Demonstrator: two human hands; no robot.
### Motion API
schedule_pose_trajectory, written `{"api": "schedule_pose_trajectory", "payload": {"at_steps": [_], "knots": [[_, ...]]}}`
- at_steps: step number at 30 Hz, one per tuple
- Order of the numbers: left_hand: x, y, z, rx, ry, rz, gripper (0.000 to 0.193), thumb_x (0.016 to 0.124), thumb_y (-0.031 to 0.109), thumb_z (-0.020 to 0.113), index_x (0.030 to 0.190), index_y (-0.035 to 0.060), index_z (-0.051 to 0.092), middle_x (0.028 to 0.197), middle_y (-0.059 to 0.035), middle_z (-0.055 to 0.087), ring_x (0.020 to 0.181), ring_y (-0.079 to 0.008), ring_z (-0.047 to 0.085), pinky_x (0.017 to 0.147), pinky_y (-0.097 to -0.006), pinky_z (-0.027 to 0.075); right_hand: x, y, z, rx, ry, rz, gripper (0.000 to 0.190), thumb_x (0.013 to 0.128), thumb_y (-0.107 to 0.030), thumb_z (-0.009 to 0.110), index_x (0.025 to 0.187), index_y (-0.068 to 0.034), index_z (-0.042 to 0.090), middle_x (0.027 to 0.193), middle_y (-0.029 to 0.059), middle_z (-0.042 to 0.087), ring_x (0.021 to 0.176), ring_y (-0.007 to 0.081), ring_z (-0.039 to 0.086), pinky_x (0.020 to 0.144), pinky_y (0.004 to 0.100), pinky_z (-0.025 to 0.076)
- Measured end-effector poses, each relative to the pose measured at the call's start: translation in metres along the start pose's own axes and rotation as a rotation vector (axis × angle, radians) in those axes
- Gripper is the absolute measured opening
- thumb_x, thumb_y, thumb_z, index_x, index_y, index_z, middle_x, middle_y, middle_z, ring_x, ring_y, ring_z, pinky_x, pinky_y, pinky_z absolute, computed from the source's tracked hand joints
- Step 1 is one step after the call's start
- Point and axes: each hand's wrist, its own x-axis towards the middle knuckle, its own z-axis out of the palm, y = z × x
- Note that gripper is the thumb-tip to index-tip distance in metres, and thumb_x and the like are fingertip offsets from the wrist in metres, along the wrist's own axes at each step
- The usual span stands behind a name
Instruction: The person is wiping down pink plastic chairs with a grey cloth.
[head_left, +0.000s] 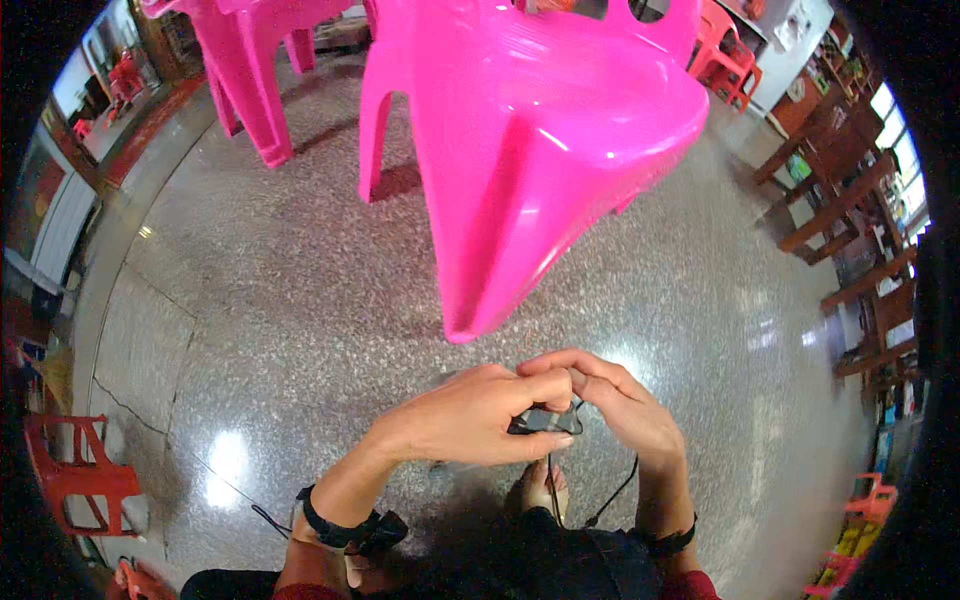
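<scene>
My left hand (487, 416) is closed around a small dark object with a grey, shiny face (544, 421), its thumb below and its fingers above. What kind of object it is cannot be made out. My right hand (626, 401) is bent over beside it, its fingertips meeting the fingers of my left hand. Whether those fingertips also grip something is hidden. A thin black cord (616, 495) hangs below my hands, and another dark strand runs down from the object. Black straps circle both wrists, with a dark block on the left strap (367, 531).
A bright pink plastic chair (555, 127) stands just beyond my hands, with another pink chair (247, 67) behind at left. Red plastic stools (86, 472) stand at left. Wooden furniture (847, 172) lines the right side. The speckled floor (315, 300) has a crack at left.
</scene>
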Motion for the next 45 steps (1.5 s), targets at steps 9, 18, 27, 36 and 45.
{"api": "schedule_pose_trajectory", "payload": {"at_steps": [9,18,27,36,45], "knots": [[-0.013,-0.006,-0.028,0.061,0.093,0.13,0.02,0.082,0.022,0.066,0.093,0.0069,0.059,0.077,-0.0075,0.06,0.067,-0.0214,0.06,0.06,-0.0325,0.046,0.004,-0.011,-0.003,-0.384,-0.218,0.006,0.031,0.092,-0.029,0.054,0.1,0.0,0.06,0.086,0.0043,0.061,0.079,0.0104,0.051,0.071,0.027,0.043],[-0.002,-0.034,-0.02,-0.109,-0.036,0.078,0.027,0.08,0.017,0.067,0.102,0.0021,0.062,0.087,-0.0059,0.062,0.075,-0.0144,0.058,0.067,-0.0283,0.047,-0.018,-0.003,0.004,-0.09,0.205,-0.285,0.024,0.094,-0.02,0.05,0.098,0.003,0.057,0.086,0.0026,0.057,0.083,0.0104,0.051,0.077,0.0252,0.041],[-0.002,-0.022,-0.035,-0.022,0.434,0.119,0.018,0.077,0.004,0.066,0.095,0.0034,0.068,0.093,-0.0073,0.06,0.085,-0.017,0.059,0.074,-0.0285,0.048,-0.009,0.005,-0.009,0.395,0.354,0.272,0.034,0.087,-0.021,0.062,0.116,-0.004,0.056,0.111,0.0045,0.058,0.1,0.0128,0.054,0.089,0.029,0.041],[0.02,-0.022,-0.023,0.073,1.02,0.262,0.031,0.078,0.007,0.067,0.109,0.0074,0.064,0.102,-0.0071,0.058,0.096,-0.0161,0.056,0.08,-0.0259,0.046,0.005,0.022,-0.003,0.311,0.221,0.098,0.068,0.071,-0.001,0.073,0.131,-0.012,0.044,0.127,0.0064,0.052,0.109,0.0135,0.053,0.09,0.031,0.046],[0.019,-0.076,-0.031,-0.174,0.989,0.006,0.036,0.094,0.025,0.05,0.12,-0.0006,0.05,0.108,-0.0101,0.058,0.094,-0.0166,0.055,0.086,-0.03,0.043,0.052,-0.052,0.031,0.051,0.5,-0.689,0.059,0.078,-0.001,0.065,0.13,-0.006,0.038,0.123,0.008,0.049,0.113,0.0178,0.049,0.098,0.0326,0.036]]}}
